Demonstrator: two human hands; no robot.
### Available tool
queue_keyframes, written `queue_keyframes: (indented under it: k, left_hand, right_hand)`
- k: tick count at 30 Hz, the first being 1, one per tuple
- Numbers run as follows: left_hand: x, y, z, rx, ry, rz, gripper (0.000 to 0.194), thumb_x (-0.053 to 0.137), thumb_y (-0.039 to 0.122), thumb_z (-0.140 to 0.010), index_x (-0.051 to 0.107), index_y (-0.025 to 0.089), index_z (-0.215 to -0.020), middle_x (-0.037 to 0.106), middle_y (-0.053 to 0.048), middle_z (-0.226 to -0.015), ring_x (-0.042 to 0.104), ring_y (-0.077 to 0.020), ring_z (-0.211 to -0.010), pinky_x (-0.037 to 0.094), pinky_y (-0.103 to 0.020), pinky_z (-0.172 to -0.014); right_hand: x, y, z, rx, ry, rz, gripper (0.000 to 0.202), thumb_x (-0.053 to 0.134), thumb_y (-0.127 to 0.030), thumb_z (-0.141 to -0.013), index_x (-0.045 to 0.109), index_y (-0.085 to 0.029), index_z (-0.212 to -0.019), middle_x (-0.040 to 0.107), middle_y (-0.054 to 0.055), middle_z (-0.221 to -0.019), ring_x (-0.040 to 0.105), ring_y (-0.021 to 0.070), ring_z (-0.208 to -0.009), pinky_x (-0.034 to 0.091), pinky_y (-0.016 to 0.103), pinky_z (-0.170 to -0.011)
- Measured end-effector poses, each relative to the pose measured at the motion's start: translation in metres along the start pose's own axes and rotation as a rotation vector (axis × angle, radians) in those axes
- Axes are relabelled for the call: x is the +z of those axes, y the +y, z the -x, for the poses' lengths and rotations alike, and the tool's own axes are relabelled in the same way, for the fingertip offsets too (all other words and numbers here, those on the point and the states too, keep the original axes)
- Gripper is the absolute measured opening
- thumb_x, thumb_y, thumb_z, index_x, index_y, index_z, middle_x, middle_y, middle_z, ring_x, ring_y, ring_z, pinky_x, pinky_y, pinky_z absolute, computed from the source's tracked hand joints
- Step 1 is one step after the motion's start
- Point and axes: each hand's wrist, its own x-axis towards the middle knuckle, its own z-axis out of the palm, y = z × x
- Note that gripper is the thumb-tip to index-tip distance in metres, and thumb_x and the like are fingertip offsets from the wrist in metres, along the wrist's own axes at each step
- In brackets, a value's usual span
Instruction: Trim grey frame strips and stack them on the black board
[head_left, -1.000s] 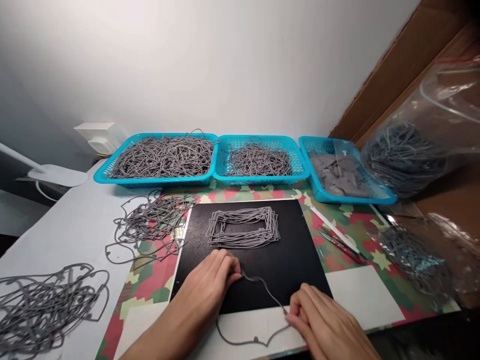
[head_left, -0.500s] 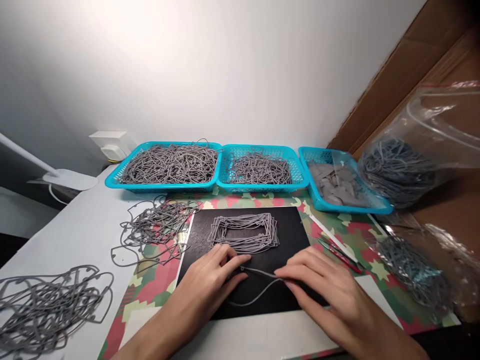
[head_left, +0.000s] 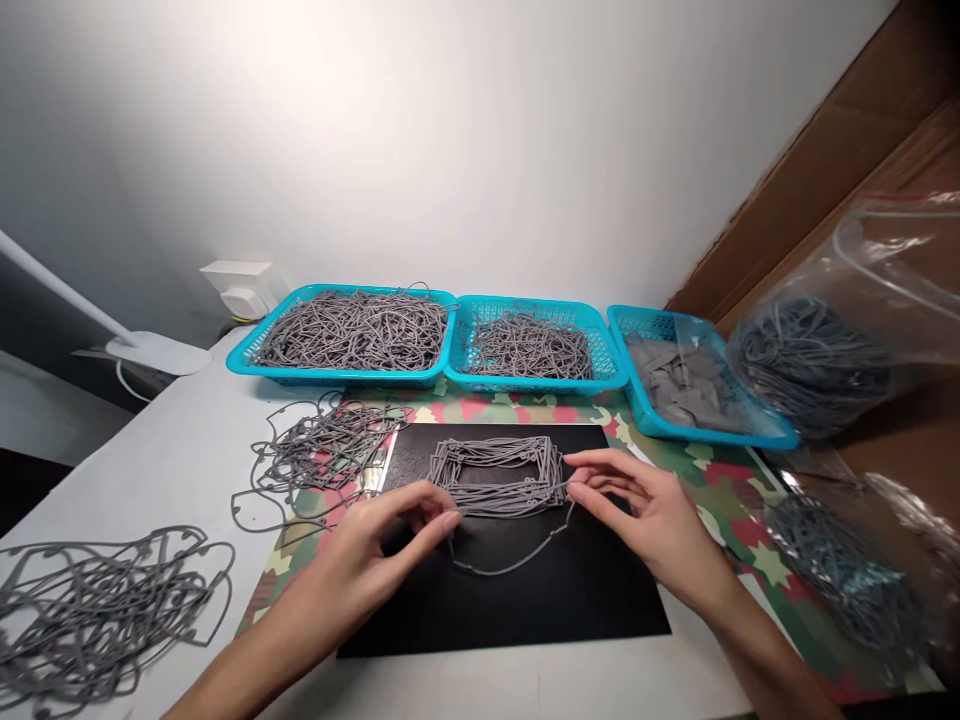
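Observation:
Between my two hands a thin grey rubber gasket point(head_left: 501, 573) hangs in a curve toward me, over the black mat. My left hand point(head_left: 409, 525) pinches its left end between thumb and fingers. At the other end my right hand point(head_left: 619, 490) grips it with thumb and fingertips. Right behind the held gasket lies a stack of rectangular grey gaskets point(head_left: 499, 497), piled into a frame shape on the black mat point(head_left: 525, 620). Both hands are at the near corners of this stack. The far side of the held gasket cannot be told apart from the stack.
Loose grey gaskets lie in a tangle point(head_left: 322, 450) left of the mat and in another pile point(head_left: 105, 610) nearer. Blue baskets point(head_left: 341, 378) point(head_left: 536, 386) hold more gaskets; a third basket point(head_left: 712, 437) holds flat grey pieces. Plastic bags point(head_left: 810, 350) stand right. A white lamp base point(head_left: 161, 355) is left.
Both hands have moved away from me, carrying the gasket to the stack. They are farther apart, and the gasket is spread wider. The view has shifted slightly.

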Motion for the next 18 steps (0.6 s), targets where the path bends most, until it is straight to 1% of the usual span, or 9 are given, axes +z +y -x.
queue_keyframes:
  k: [2, 5, 7, 10, 12, 14, 16, 18]
  left_hand:
    - [-0.005, 0.003, -0.006, -0.057, 0.0, 0.059, 0.032, 0.066, 0.051, -0.113, 0.081, 0.026, -0.101, 0.082, -0.001, -0.087, 0.078, -0.0215, -0.083, 0.061, -0.028, -0.076]
    - [-0.011, 0.002, -0.02, -0.082, 0.005, 0.131, 0.034, 0.071, 0.055, -0.108, 0.081, 0.024, -0.096, 0.082, -0.002, -0.085, 0.078, -0.0214, -0.079, 0.063, -0.03, -0.076]
    - [-0.015, -0.002, -0.03, -0.094, 0.027, 0.123, 0.038, 0.073, 0.058, -0.106, 0.081, 0.023, -0.094, 0.081, -0.002, -0.083, 0.076, -0.0212, -0.076, 0.062, -0.03, -0.072]
    - [-0.02, -0.008, -0.042, -0.08, 0.103, 0.04, 0.043, 0.072, 0.063, -0.105, 0.081, 0.024, -0.093, 0.078, -0.002, -0.079, 0.072, -0.021, -0.074, 0.055, -0.028, -0.065]
    - [-0.023, -0.011, -0.047, -0.058, 0.131, -0.014, 0.045, 0.071, 0.065, -0.105, 0.081, 0.024, -0.092, 0.077, -0.001, -0.078, 0.069, -0.0207, -0.073, 0.05, -0.028, -0.062]
    - [-0.026, -0.012, -0.05, -0.046, 0.128, -0.041, 0.046, 0.07, 0.067, -0.106, 0.08, 0.024, -0.093, 0.076, 0.0, -0.077, 0.067, -0.02, -0.072, 0.048, -0.027, -0.062]
    - [-0.028, -0.013, -0.053, -0.041, 0.115, -0.049, 0.047, 0.068, 0.067, -0.106, 0.078, 0.023, -0.092, 0.075, 0.0, -0.076, 0.067, -0.0195, -0.072, 0.048, -0.027, -0.063]
    - [-0.028, -0.014, -0.055, -0.037, 0.107, -0.066, 0.045, 0.067, 0.065, -0.107, 0.077, 0.023, -0.092, 0.074, 0.0, -0.076, 0.067, -0.0197, -0.072, 0.05, -0.027, -0.064]
  right_hand:
    - [0.002, 0.003, -0.004, 0.018, 0.02, -0.024, 0.037, 0.089, -0.054, -0.097, 0.087, -0.023, -0.116, 0.086, 0.006, -0.1, 0.084, 0.0229, -0.091, 0.073, 0.035, -0.09]
    - [0.003, 0.004, -0.011, 0.021, 0.008, -0.03, 0.04, 0.087, -0.057, -0.097, 0.087, -0.022, -0.116, 0.086, 0.007, -0.101, 0.083, 0.0236, -0.093, 0.073, 0.038, -0.092]
    - [0.003, 0.003, -0.019, 0.027, -0.034, -0.035, 0.04, 0.086, -0.058, -0.098, 0.086, -0.021, -0.114, 0.085, 0.008, -0.1, 0.082, 0.0237, -0.093, 0.072, 0.039, -0.092]
    - [0.003, 0.001, -0.032, 0.031, -0.059, -0.048, 0.039, 0.087, -0.056, -0.096, 0.085, -0.02, -0.11, 0.083, 0.007, -0.098, 0.08, 0.0225, -0.091, 0.072, 0.038, -0.09]
    - [0.005, 0.001, -0.039, 0.032, -0.068, -0.06, 0.041, 0.087, -0.057, -0.095, 0.084, -0.019, -0.108, 0.082, 0.006, -0.094, 0.081, 0.0215, -0.086, 0.072, 0.036, -0.085]
    - [0.007, 0.002, -0.044, 0.035, -0.09, -0.072, 0.044, 0.085, -0.061, -0.096, 0.082, -0.018, -0.108, 0.079, 0.005, -0.086, 0.08, 0.0206, -0.077, 0.072, 0.035, -0.076]
    - [0.01, 0.006, -0.048, 0.032, -0.1, -0.073, 0.049, 0.082, -0.066, -0.097, 0.08, -0.018, -0.109, 0.076, 0.003, -0.079, 0.079, 0.0196, -0.068, 0.07, 0.033, -0.067]
    - [0.015, 0.01, -0.051, 0.016, -0.092, -0.054, 0.051, 0.081, -0.068, -0.099, 0.078, -0.018, -0.109, 0.074, 0.001, -0.075, 0.076, 0.019, -0.062, 0.069, 0.033, -0.061]
